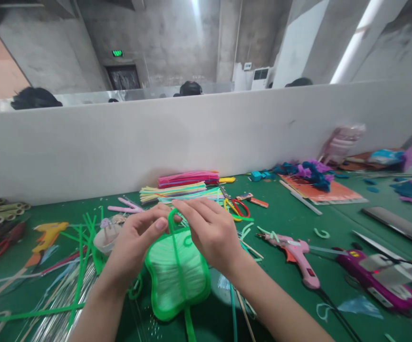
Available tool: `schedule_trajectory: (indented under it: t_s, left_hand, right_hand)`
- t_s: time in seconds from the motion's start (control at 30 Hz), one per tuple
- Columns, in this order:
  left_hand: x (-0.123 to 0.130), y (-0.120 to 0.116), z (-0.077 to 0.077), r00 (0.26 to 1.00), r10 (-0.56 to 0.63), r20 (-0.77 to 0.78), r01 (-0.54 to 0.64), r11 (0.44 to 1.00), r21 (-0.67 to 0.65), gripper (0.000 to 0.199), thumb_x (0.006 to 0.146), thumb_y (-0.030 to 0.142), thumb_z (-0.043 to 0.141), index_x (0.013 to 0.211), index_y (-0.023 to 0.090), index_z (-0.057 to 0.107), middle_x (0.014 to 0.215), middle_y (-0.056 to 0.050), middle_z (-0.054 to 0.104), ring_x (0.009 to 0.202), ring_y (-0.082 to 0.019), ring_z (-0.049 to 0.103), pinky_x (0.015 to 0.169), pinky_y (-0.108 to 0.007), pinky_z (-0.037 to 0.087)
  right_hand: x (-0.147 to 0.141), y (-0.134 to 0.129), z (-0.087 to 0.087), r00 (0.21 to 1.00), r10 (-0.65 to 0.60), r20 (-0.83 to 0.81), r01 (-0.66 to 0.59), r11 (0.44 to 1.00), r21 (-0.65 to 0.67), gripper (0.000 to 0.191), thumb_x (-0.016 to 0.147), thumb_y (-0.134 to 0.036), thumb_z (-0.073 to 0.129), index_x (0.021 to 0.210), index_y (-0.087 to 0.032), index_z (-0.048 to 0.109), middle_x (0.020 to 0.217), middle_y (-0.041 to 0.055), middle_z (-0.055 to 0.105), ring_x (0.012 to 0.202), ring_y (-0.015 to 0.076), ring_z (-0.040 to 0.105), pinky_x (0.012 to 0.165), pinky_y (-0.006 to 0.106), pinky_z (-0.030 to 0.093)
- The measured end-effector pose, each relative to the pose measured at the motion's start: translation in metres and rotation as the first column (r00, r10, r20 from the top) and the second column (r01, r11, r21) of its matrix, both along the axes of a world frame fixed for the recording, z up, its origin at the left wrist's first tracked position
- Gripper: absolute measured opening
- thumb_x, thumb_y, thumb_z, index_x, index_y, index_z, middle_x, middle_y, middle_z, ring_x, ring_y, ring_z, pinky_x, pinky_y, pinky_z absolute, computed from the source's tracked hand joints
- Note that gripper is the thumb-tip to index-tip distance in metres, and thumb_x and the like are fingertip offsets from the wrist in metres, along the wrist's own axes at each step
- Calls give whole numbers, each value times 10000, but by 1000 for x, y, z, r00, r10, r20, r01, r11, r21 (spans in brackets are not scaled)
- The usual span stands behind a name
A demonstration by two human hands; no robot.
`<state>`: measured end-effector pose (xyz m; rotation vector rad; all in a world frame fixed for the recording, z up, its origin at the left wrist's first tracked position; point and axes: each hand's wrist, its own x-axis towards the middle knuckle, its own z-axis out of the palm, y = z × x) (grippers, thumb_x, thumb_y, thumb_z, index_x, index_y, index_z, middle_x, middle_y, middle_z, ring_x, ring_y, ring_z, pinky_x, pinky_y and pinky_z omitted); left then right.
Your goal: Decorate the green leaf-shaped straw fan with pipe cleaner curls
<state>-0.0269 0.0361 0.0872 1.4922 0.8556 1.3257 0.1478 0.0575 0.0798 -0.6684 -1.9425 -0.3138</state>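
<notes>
A bright green leaf-like shape (177, 280), edged with fuzzy pipe cleaner and wrapped in pale green thread, hangs between my hands. From its top rises a bent green pipe cleaner loop (172, 219). My left hand (139, 237) is closed at the left of that loop, thumb and fingertips together beside it. Over the loop's right side, my right hand (213, 232) has its fingers pressed together on the pipe cleaner; its fingertips are partly hidden. Below the shape, a green stem (189, 325) runs down out of view.
Pipe cleaner bundles (187, 178) lie by the white partition (198, 137). A pink glue gun (298, 256) and a purple power strip (380, 278) are on the right. A yellow glue gun (47, 236) and metallic strips (63, 304) lie left. Scissors (239, 207) sit behind my right hand.
</notes>
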Motion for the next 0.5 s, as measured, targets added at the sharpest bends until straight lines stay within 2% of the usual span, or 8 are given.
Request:
schedule_trajectory:
  t_s: [0.13,0.27,0.37,0.5]
  left_hand:
    - [-2,1,-1,999,-8,32,11,994,-113,128,777,357,766,771,232,742,771,-3,650,771,-137,551,741,-230,452]
    - [-4,4,0,996,19,91,-7,991,-132,138,740,350,801,782,229,750,718,9,626,736,-122,548,704,-217,448]
    - [-5,5,0,994,43,101,-29,990,-140,155,740,358,799,777,219,744,677,8,606,729,-133,557,704,-233,450]
    - [-3,5,-1,994,43,103,-29,991,-130,141,744,343,797,782,221,739,699,11,607,695,-120,528,678,-229,438]
  right_hand:
    - [2,2,2,996,87,21,-87,996,-20,300,970,-96,449,1193,-135,644,1118,89,736,1007,198,672,890,358,557]
    - [5,4,6,977,176,-119,-186,979,-80,270,956,-129,526,1196,-178,640,1161,89,714,1056,176,666,911,339,571]
    - [8,5,8,959,171,-225,-189,980,-59,195,930,-162,585,1082,-238,681,1116,69,704,1044,168,665,889,342,579]
    - [10,4,10,962,166,-215,-178,983,-37,107,910,-171,613,941,-228,698,991,59,700,934,161,668,795,315,582]
